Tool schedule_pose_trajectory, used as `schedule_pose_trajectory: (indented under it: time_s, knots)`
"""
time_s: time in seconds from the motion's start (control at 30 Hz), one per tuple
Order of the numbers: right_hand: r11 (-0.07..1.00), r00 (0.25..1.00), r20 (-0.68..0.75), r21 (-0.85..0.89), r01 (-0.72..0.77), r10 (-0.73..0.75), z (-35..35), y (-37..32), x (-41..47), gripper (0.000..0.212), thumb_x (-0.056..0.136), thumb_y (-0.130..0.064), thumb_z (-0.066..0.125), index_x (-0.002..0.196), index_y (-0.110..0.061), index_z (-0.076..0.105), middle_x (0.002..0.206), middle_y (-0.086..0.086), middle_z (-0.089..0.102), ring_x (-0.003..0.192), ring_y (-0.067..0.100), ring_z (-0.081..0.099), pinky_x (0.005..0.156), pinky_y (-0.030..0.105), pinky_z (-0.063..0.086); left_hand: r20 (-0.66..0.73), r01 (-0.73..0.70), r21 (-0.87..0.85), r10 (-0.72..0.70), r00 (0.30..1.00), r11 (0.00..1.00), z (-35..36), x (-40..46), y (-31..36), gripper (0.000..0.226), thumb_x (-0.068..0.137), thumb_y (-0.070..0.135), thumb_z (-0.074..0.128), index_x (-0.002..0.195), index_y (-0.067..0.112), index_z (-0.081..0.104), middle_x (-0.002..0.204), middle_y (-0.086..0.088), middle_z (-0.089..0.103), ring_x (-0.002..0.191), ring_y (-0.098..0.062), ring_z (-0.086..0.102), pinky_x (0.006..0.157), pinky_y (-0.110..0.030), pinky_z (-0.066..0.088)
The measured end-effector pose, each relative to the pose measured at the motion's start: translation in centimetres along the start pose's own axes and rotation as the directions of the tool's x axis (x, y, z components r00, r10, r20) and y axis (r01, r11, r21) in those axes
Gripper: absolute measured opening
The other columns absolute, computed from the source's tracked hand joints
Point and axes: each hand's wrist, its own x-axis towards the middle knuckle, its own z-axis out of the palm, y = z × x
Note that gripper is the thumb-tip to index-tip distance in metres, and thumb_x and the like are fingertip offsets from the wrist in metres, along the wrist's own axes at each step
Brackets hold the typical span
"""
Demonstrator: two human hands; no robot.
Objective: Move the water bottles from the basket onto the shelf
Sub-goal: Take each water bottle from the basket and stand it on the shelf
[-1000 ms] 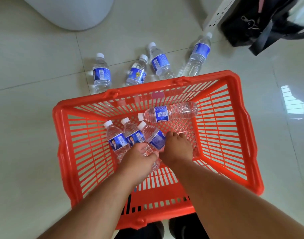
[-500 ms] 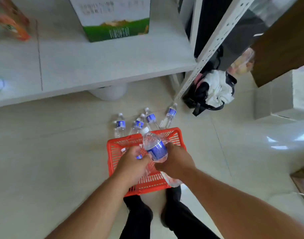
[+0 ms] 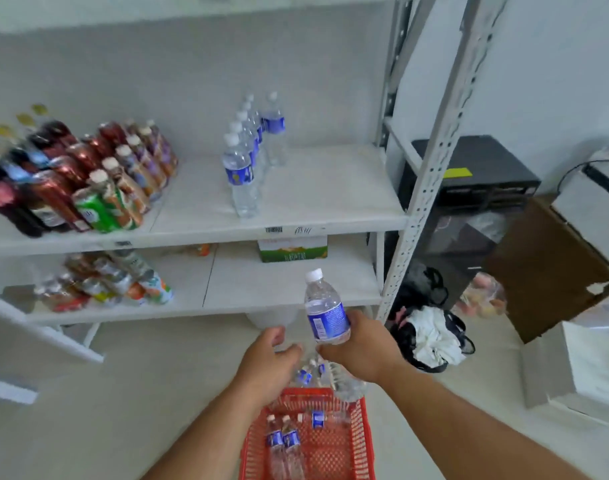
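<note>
My right hand point(image 3: 363, 348) grips a clear water bottle point(image 3: 324, 308) with a blue label and white cap, held upright in front of the lower shelf. My left hand point(image 3: 268, 362) hovers beside it, fingers relaxed, holding nothing. Below my arms, the red basket point(image 3: 360, 441) on the floor holds three more bottles point(image 3: 284, 441). Other water bottles point(image 3: 308, 374) lie on the floor beyond the basket. On the white middle shelf point(image 3: 317, 199) a row of water bottles point(image 3: 244, 161) stands in a line running front to back.
Dark and colourful drink bottles point(image 3: 71, 174) fill the shelf's left side; more lie on the lower shelf point(image 3: 112, 278) by a green carton point(image 3: 292, 251). A perforated metal upright point(image 3: 431, 161) frames the shelf. Black bag point(image 3: 424, 327), brown box point(image 3: 545, 265) and white boxes sit right.
I have risen from the basket and my view swung up to the shelves. My right hand lifted one bottle clear of the basket; my left hand let go.
</note>
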Motion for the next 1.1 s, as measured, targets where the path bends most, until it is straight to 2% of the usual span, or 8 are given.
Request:
schedule_pose_trajectory:
  time_s: [0.17,0.37,0.43,0.57,0.77,0.93,1.03,1.1]
  knots:
    - [0.997,0.996,-0.045,-0.014,0.076,-0.077,-4.2,-2.5,-0.5,0.053,0.067,-0.055,0.082,0.106,-0.029,0.057,0.094,-0.009,0.068,0.083,0.011,0.066,0.072,0.032,0.055,-0.084,-0.072,-0.089,0.064,0.994,0.993,-1.0,-2.2,4.0,0.058,0.089,0.038,0.068,0.142,0.027,0.047,0.143,0.009,0.051,0.115,-0.010,0.058,0.098,-0.037,0.050]
    - [0.991,0.986,-0.108,-0.006,0.131,-0.131,-5.4,-5.4,-0.2,0.054,0.068,-0.053,0.084,0.108,-0.029,0.058,0.095,-0.010,0.069,0.085,0.008,0.066,0.072,0.029,0.054,-0.127,-0.150,-0.145,0.132,0.983,0.978,-2.3,-1.5,6.2,0.058,0.090,0.043,0.066,0.143,0.030,0.045,0.144,0.010,0.049,0.110,-0.006,0.056,0.087,-0.027,0.045]
    - [0.992,0.985,-0.122,0.007,0.125,-0.123,-5.5,-5.8,0.2,0.054,0.067,-0.054,0.085,0.106,-0.029,0.059,0.093,-0.011,0.068,0.083,0.006,0.066,0.073,0.029,0.055,-0.125,-0.155,-0.168,0.135,0.983,0.974,-2.4,-0.8,6.4,0.059,0.090,0.043,0.066,0.143,0.030,0.044,0.145,0.009,0.049,0.111,-0.006,0.055,0.091,-0.029,0.045]
    - [0.992,0.983,-0.138,0.039,0.124,-0.117,-6.3,-5.8,1.0,0.051,0.068,-0.053,0.087,0.105,-0.030,0.059,0.090,-0.013,0.068,0.079,0.002,0.065,0.063,0.020,0.047,-0.124,-0.148,-0.195,0.125,0.984,0.970,-2.3,0.0,7.0,0.059,0.089,0.044,0.067,0.142,0.031,0.045,0.143,0.011,0.050,0.113,-0.008,0.057,0.099,-0.037,0.050]
    - [0.987,0.983,-0.133,0.075,0.140,-0.129,-8.5,-4.4,4.1,0.055,0.063,-0.057,0.087,0.105,-0.033,0.060,0.092,-0.011,0.072,0.082,0.005,0.068,0.078,0.034,0.059,-0.154,-0.141,-0.209,0.110,0.982,0.968,-1.3,0.8,9.5,0.061,0.089,0.047,0.066,0.144,0.033,0.043,0.144,0.014,0.048,0.122,-0.012,0.055,0.103,-0.042,0.048]
    - [0.972,0.976,-0.090,0.107,0.209,-0.200,-11.7,-2.3,6.6,0.057,0.062,-0.058,0.088,0.107,-0.032,0.062,0.094,-0.011,0.072,0.084,0.007,0.068,0.079,0.034,0.059,-0.229,-0.131,-0.249,0.073,0.971,0.960,1.4,0.6,12.8,0.059,0.090,0.044,0.066,0.143,0.032,0.044,0.142,0.014,0.049,0.120,-0.011,0.055,0.085,-0.030,0.056]
    - [0.963,0.969,-0.057,0.111,0.245,-0.240,-14.0,-0.5,8.3,0.061,0.059,-0.062,0.086,0.108,-0.033,0.063,0.095,-0.012,0.072,0.083,0.006,0.069,0.081,0.035,0.060,-0.285,-0.115,-0.237,0.044,0.957,0.965,4.1,1.0,15.0,0.058,0.087,0.047,0.068,0.139,0.034,0.047,0.140,0.014,0.052,0.120,-0.010,0.055,0.102,-0.042,0.050]
    - [0.959,0.966,-0.025,0.116,0.259,-0.258,-15.6,0.6,9.5,0.061,0.062,-0.061,0.087,0.110,-0.034,0.061,0.097,-0.012,0.072,0.085,0.006,0.069,0.082,0.035,0.061,-0.307,-0.100,-0.243,0.022,0.951,0.965,5.8,1.1,16.5,0.057,0.087,0.046,0.068,0.139,0.034,0.047,0.139,0.014,0.052,0.120,-0.010,0.055,0.104,-0.043,0.048]
